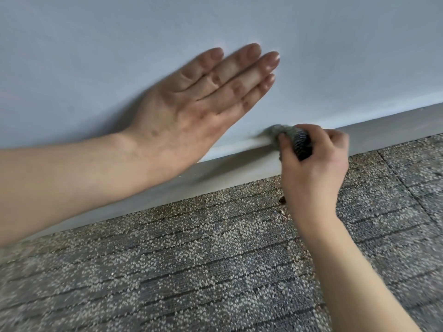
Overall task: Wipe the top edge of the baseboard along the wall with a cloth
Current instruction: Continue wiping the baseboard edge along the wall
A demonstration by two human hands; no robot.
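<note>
One wall (96, 56), one baseboard (383, 130), carpet (191, 271) | left hand (191, 111), 11 o'clock, fingers straight on wall | right hand (314, 161), 3 o'clock, grips one cloth (285, 133)

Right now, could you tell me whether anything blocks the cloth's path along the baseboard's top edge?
Rightward, nothing visible: the grey baseboard runs bare beyond the crumpled grey cloth in the right hand. Leftward, the left hand, flat on the pale wall, overlaps its edge.
</note>
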